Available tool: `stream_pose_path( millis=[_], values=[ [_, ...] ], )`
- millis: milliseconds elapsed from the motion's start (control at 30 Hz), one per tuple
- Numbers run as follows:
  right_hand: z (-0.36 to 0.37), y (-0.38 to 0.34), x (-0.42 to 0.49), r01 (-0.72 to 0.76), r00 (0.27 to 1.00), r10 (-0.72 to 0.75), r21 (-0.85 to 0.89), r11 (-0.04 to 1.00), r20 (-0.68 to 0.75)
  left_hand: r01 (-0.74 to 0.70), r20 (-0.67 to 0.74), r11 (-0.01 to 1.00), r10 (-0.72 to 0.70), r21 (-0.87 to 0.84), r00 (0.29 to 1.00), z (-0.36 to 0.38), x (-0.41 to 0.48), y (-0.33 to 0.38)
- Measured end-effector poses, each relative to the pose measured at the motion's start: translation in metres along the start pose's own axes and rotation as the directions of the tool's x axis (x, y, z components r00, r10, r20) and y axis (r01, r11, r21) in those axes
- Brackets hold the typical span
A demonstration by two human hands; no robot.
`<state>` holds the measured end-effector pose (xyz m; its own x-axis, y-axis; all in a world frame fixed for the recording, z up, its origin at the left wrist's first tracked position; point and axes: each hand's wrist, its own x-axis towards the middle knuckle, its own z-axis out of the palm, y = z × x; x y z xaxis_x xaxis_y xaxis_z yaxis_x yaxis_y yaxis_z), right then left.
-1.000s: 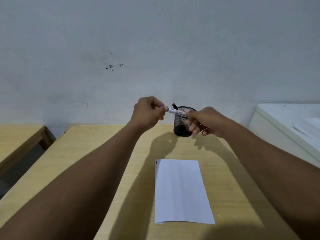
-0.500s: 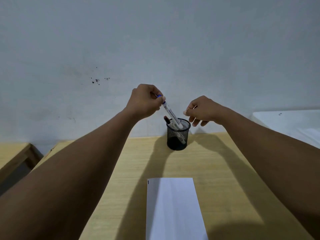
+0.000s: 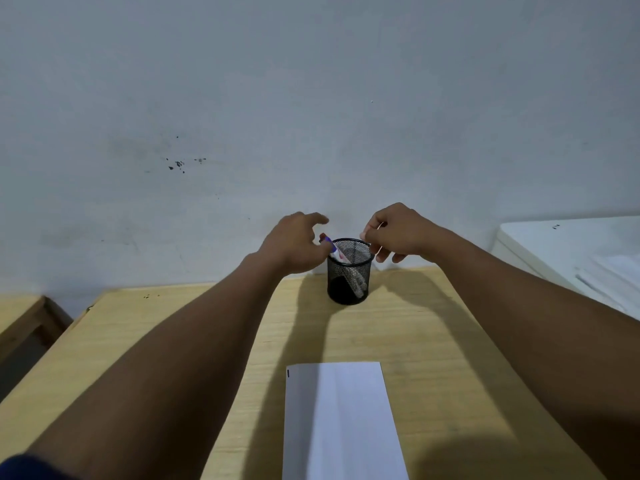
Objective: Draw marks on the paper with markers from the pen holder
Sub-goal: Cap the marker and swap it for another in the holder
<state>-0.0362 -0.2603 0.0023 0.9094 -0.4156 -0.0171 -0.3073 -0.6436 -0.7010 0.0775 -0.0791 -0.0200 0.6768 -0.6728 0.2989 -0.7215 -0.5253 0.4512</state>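
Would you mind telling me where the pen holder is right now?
The black mesh pen holder stands at the desk's far edge by the wall, centre of view, between the left hand and right hand.

The pen holder (image 3: pixel 349 271) stands on the table (image 3: pixel 433 341) behind the paper (image 3: pixel 341 424), markers (image 3: pixel 337 252) inside.

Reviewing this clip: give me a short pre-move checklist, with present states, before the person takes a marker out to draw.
1. Pen holder upright on the table: ok.
2. Markers in the holder: ok, a blue-capped marker leans on the left rim, with a red-ended one beside it.
3. Left hand gripping a marker: cannot tell; fingers spread beside the cap.
4. Right hand free: cannot tell; fingers curled, possibly pinching something small.
5. Paper flat and unobstructed: ok.
6. Mark on the paper: ok, one small dark mark at its top left corner.
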Motion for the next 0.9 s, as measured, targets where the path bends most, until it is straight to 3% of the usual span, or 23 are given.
stream_pose_path(
  millis=[133,367,633,833,900],
  values=[
    [0.005,0.004,0.001,-0.007,1.0,0.007,0.006,1.0,0.003,-0.021,-0.011,0.994,0.022,0.108,1.0,0.003,-0.004,-0.013],
    [0.008,-0.003,-0.005,0.015,1.0,-0.015,-0.005,1.0,0.005,0.089,-0.125,0.991,-0.102,-0.104,0.987,0.01,-0.004,-0.001],
    [0.001,-0.013,-0.016,0.025,1.0,-0.025,0.036,0.999,-0.001,0.122,-0.219,0.952,-0.187,-0.282,0.958,-0.017,-0.009,0.005],
    [0.02,-0.043,-0.035,-0.001,0.996,-0.014,0.173,0.985,0.087,0.106,-0.305,0.903,-0.248,-0.416,0.919,-0.074,-0.038,0.001],
    [0.036,-0.055,-0.046,-0.055,0.986,0.007,0.292,0.955,0.165,0.104,-0.266,0.815,-0.303,-0.57,0.915,-0.085,-0.056,-0.007]
  ],
)
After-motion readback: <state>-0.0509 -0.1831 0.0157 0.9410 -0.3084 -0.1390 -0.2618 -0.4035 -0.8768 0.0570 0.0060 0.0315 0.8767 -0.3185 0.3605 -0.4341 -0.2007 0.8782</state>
